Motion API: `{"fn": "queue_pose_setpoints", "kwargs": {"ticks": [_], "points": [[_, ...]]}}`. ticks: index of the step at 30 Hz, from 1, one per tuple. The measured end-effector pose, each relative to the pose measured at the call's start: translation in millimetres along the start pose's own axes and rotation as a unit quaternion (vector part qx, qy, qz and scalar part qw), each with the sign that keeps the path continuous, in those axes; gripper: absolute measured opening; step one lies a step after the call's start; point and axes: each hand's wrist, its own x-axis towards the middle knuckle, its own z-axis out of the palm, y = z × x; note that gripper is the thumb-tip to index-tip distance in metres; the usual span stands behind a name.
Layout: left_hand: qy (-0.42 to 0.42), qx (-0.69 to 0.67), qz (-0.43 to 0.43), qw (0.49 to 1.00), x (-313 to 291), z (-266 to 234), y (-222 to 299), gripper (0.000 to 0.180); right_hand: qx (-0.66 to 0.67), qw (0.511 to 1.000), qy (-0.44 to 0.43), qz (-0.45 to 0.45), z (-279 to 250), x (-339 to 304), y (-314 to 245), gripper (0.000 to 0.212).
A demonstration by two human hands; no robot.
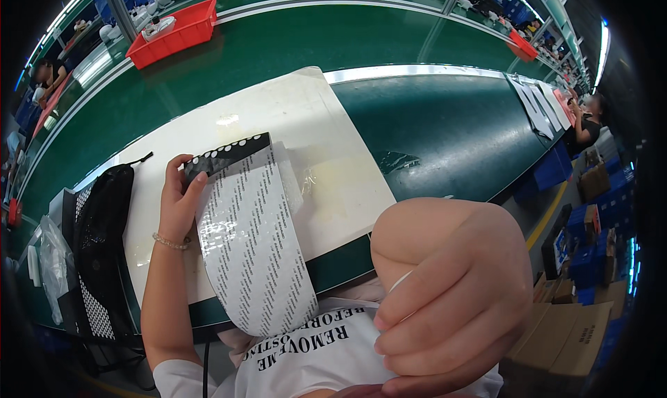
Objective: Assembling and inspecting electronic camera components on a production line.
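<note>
Left hand (182, 202) sat left of centre in the frame, fingers curled and pinched on the upper end of a long printed strip (250, 248), right where a black dotted piece (226, 156) met it. Grip was closed on that end, thumb on top, fingertips wrapped round the black edge.

The strip's long axis ran from that pinch down and to the right, toward the lower middle of the frame, where its free end curled over the person's white shirt (326, 349). So the strip lay below and right of the grip, hanging off the table edge.

Right hand (451, 294) was huge in the lower right, close to the camera, fingers folded into a loose fist with something thin and white showing between them; could not tell what it was. It did not touch the strip and stood well apart from the pinched end. The strip's lower end was the nearer part to it.

The strip's upper end rested over a cream sheet (306, 120) on the green table (431, 127). A black mesh stack (101, 238) lay just left of the left forearm.
</note>
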Motion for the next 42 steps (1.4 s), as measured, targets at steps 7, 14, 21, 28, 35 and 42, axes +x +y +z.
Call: {"fn": "queue_pose_setpoints", "kwargs": {"ticks": [7, 14, 21, 28, 35, 42], "points": [[-0.004, 0.012, -0.007, 1.0, -0.9, 0.6, 4.4, 0.039, -0.085, 0.987, -0.002, -0.135, -1.9, 1.6, 12.0, 0.013], [0.001, 0.005, 0.001, 1.0, -0.3, 0.6, 1.1, 0.039, -0.146, 0.966, -0.004, -0.215, -1.4, 2.0, 15.0, 0.012], [0.001, -0.003, -0.004, 1.0, -0.3, -0.7, -0.3, 0.039, -0.035, 0.995, 0.086, -0.038, 12.3, -3.7, -1.1, 0.013], [0.004, 0.001, -0.007, 1.0, -0.1, -2.0, -1.2, 0.04, -0.075, 0.988, -0.003, -0.133, 0.8, -0.2, 8.4, 0.012], [-0.001, -0.009, -0.009, 1.0, 0.0, 0.7, 0.3, 0.04, -0.04, 0.995, 0.003, -0.093, 2.3, -2.0, 7.7, 0.012], [-0.006, -0.006, -0.01, 1.0, -0.2, -1.8, -1.9, 0.037, -0.136, 0.969, 0.009, -0.208, 0.1, 2.6, 17.3, 0.013]]}}
